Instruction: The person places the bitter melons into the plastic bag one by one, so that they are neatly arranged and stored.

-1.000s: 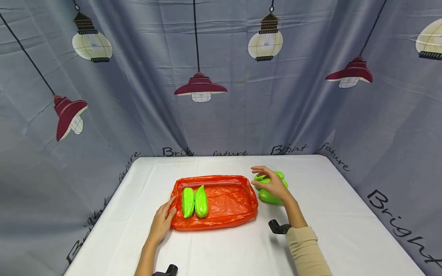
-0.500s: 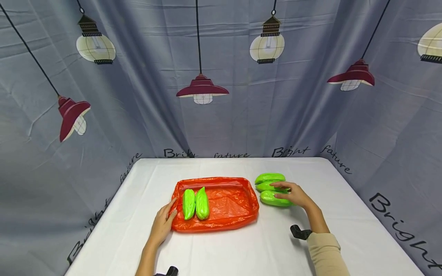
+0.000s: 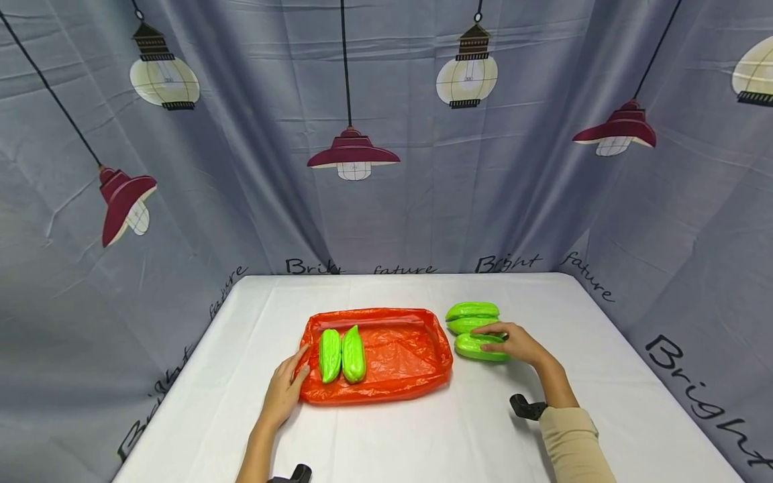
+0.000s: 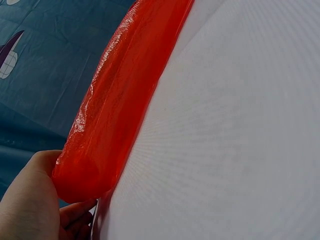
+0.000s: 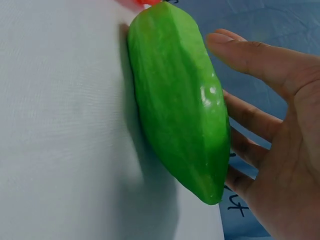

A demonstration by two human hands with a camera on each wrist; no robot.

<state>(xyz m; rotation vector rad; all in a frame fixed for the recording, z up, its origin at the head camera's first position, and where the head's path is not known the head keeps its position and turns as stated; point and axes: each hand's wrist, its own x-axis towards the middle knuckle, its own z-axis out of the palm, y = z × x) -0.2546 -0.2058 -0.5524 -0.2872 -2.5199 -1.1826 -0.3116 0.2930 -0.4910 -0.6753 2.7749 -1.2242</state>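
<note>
A tray wrapped in red plastic (image 3: 398,355) lies on the table with two long green ridged vegetables (image 3: 353,355) side by side in its left part. My left hand (image 3: 281,389) holds the tray's left end; in the left wrist view the thumb is at the red corner and the fingers are bent below it. Right of the tray, three similar vegetables lie in a row. My right hand (image 3: 521,344) is over the nearest green vegetable (image 5: 177,100), its thumb by the upper edge and its fingers passing behind. Whether they touch it is unclear.
A white cloth covers the table (image 3: 386,443). Beyond the nearest one lie a middle vegetable (image 3: 465,326) and a far vegetable (image 3: 472,310), close together. A grey curtain (image 3: 386,221) printed with lamps hangs behind the table.
My right hand has moved right and nearer from above the row to the nearest vegetable, then lowered a little with fingers and thumb closer together. The left hand and tray stay put.
</note>
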